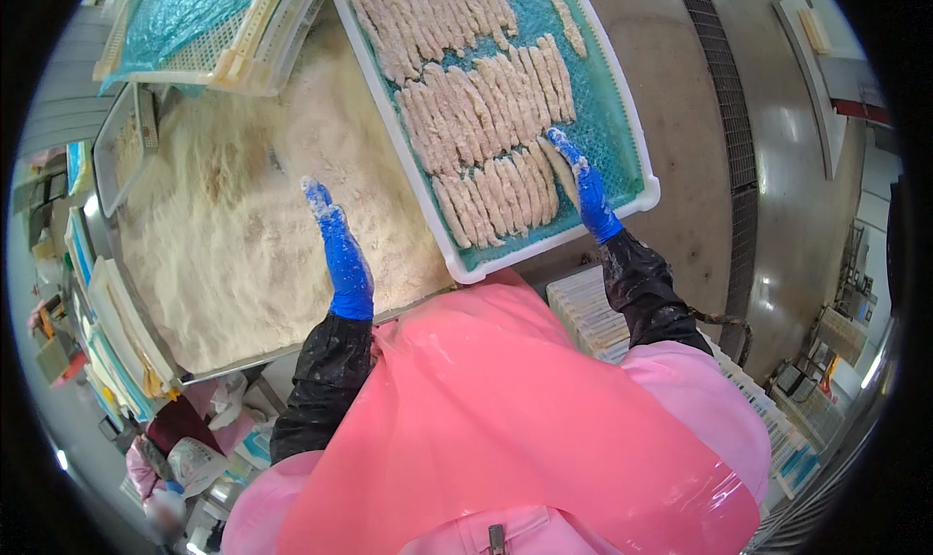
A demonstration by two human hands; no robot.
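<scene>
My left hand (340,254), in a blue glove with flour caked on its fingertips, is held over a wide metal tray of flour (262,263). Its fingers are stretched out and nothing shows in them. At the right, my right hand (590,190), also gloved in blue and floury, holds a flour-coated strip (563,178) against its fingers, at the right end of the nearest row. A white-rimmed tray (637,137) lined with teal plastic carries three rows of coated strips (486,98), laid side by side. One more strip (562,13) lies apart along its far right side.
Stacked cream crates (243,64) with teal lining stand over the flour's far left corner. A metal-framed sieve (124,147) rests at the left edge. Below the strip tray is a stack of white trays (593,307). A floor drain grate (717,79) runs at right. Another person (151,472) is at lower left.
</scene>
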